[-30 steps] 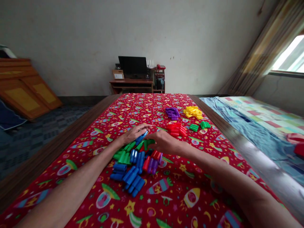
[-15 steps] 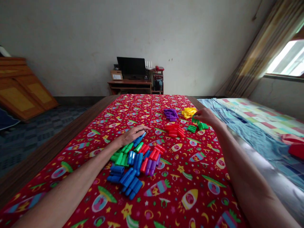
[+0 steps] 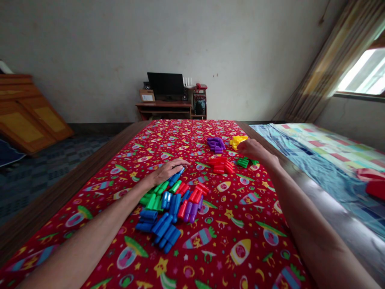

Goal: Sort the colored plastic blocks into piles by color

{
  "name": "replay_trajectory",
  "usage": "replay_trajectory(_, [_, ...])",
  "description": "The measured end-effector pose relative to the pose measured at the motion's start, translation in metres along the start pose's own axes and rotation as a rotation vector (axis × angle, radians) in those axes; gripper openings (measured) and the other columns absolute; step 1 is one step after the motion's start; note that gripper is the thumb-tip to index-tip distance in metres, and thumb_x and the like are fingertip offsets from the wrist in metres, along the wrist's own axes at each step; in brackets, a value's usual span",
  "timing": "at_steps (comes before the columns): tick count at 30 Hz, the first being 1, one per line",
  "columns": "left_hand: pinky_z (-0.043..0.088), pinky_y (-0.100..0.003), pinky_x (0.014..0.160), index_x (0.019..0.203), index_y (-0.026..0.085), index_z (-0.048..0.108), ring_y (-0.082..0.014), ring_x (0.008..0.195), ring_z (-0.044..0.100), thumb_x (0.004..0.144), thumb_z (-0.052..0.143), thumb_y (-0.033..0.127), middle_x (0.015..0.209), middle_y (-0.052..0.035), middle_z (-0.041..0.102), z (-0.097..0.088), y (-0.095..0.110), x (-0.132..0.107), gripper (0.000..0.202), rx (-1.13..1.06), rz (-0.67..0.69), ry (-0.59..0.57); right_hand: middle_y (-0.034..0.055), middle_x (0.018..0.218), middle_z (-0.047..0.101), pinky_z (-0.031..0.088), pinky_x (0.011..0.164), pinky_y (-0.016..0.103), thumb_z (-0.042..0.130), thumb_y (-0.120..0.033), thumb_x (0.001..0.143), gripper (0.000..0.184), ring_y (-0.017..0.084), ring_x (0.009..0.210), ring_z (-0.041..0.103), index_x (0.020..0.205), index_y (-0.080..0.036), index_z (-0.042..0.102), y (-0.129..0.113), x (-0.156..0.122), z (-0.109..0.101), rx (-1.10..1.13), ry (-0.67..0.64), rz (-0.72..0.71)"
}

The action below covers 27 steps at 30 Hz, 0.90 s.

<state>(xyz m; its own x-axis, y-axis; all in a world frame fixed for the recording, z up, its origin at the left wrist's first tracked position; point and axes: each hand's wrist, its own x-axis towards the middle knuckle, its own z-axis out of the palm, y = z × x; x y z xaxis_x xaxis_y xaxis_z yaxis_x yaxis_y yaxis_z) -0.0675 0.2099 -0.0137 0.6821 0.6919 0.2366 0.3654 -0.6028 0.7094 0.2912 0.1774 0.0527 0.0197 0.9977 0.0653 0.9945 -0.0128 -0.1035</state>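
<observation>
Mixed-colour blks (image 3: 175,206) on table (image 3: 96,162), twd L edge. My L hand (image 3: 168,170) resting at their far end, fingers loosely extended. My R hand (image 3: 253,149) nr R edge, by green blks (image 3: 242,162); fingers curled, can't tell if holding any.

Blue blocks (image 3: 165,229), green blocks (image 3: 154,202), red blocks (image 3: 221,163), purple blocks (image 3: 215,143), yellow blocks (image 3: 237,141), all plain; red cloth (image 3: 218,257) printed with rockets, stars, moons; orange-brown cabinet (image 3: 22,104), yellow panels (image 3: 13,123); black monitor (image 3: 165,85); pale grey wall (image 3: 105,52); bed sheet (image 3: 326,140) in multicoloured squares; blue-grey checked floor (image 3: 87,148)
</observation>
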Motion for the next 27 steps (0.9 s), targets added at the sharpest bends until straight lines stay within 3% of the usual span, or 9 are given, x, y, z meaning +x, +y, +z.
replay_trajectory(2, [0.046,-0.033,0.098,0.112,0.019,0.067,-0.0216,0.104,0.063,0.09,0.046,0.041,0.112,-0.0074,0.068,0.0,-0.001,0.0,0.038,-0.002,0.001,-0.001,0.0081,0.11,0.068,0.047,0.084,0.026,0.065,-0.023,0.08,0.026,0.021,0.103,0.061,0.105,-0.021,0.072,-0.005,-0.002,0.004,-0.023,-0.071,-0.125])
replay_trajectory(5, [0.047,-0.035,0.098,0.112,0.02,0.068,-0.022,0.104,0.063,0.09,0.046,0.043,0.114,-0.0075,0.068,0.001,-0.005,0.001,0.038,-0.016,0.012,0.002,0.0043,0.105,0.069,0.048,0.08,0.025,0.074,-0.024,0.071,0.025,0.02,0.102,0.061,0.096,-0.025,0.073,-0.006,-0.005,0.009,-0.091,-0.145,-0.124])
replay_trajectory(10, [0.048,-0.036,0.096,0.112,0.02,0.069,-0.0236,0.105,0.063,0.089,0.046,0.047,0.115,-0.0087,0.067,0.003,-0.016,0.004,0.042,-0.045,0.033,-0.012,0.0083,0.104,0.069,0.047,0.076,0.026,0.069,-0.015,0.071,0.022,0.021,0.097,0.062,0.092,-0.021,0.073,0.002,-0.008,0.006,-0.033,-0.132,-0.108])
replay_trajectory(13, [0.048,-0.036,0.096,0.112,0.02,0.069,-0.0239,0.106,0.062,0.088,0.046,0.046,0.114,-0.0085,0.068,0.002,-0.014,0.004,0.042,-0.041,0.03,-0.008,0.0103,0.107,0.068,0.045,0.076,0.026,0.065,-0.017,0.076,0.024,0.02,0.095,0.061,0.099,-0.02,0.072,-0.007,-0.007,0.003,0.004,-0.02,-0.164])
replay_trajectory(17, [0.047,-0.036,0.097,0.11,0.019,0.069,-0.0242,0.106,0.063,0.088,0.048,0.046,0.113,-0.0081,0.069,0.001,-0.007,0.001,0.04,-0.033,-0.013,0.015,0.0087,0.08,0.068,0.036,0.061,0.025,0.049,-0.018,0.088,0.022,0.014,0.067,0.055,0.092,-0.015,0.071,-0.053,-0.009,0.009,0.025,0.155,-0.279])
replay_trajectory(20, [0.046,-0.037,0.098,0.115,0.018,0.066,-0.0253,0.107,0.063,0.087,0.048,0.052,0.112,-0.0094,0.069,0.003,-0.008,0.001,0.047,-0.092,-0.069,0.037,0.0047,0.067,0.064,0.028,0.055,0.025,0.046,-0.017,0.09,0.025,0.01,0.055,0.046,0.085,-0.014,0.069,-0.1,-0.023,0.025,0.138,0.162,-0.497])
replay_trajectory(23, [0.047,-0.039,0.096,0.123,0.016,0.061,-0.0266,0.111,0.062,0.088,0.044,0.058,0.119,-0.0136,0.067,0.001,-0.01,0.004,0.057,-0.225,-0.12,0.109,0.0037,0.068,0.063,0.028,0.054,0.024,0.046,-0.021,0.093,0.024,0.009,0.056,0.047,0.087,-0.014,0.068,-0.134,-0.041,0.043,0.258,0.106,-0.731])
replay_trajectory(25, [0.048,-0.04,0.095,0.125,0.015,0.059,-0.0274,0.113,0.061,0.088,0.043,0.059,0.122,-0.0154,0.065,-0.005,-0.01,0.002,0.059,-0.272,-0.167,0.142,0.0056,0.076,0.066,0.034,0.058,0.023,0.048,-0.022,0.094,0.021,0.011,0.064,0.053,0.092,-0.015,0.067,-0.144,-0.05,0.051,0.314,0.055,-0.883])
replay_trajectory(27, [0.048,-0.039,0.096,0.126,0.016,0.058,-0.0275,0.115,0.06,0.089,0.043,0.058,0.123,-0.0144,0.066,-0.015,-0.007,-0.006,0.058,-0.22,-0.201,0.1,0.0085,0.09,0.067,0.041,0.066,0.024,0.05,-0.023,0.094,0.018,0.014,0.076,0.059,0.1,-0.015,0.065,-0.147,-0.055,0.055,0.354,0.022,-1.024])
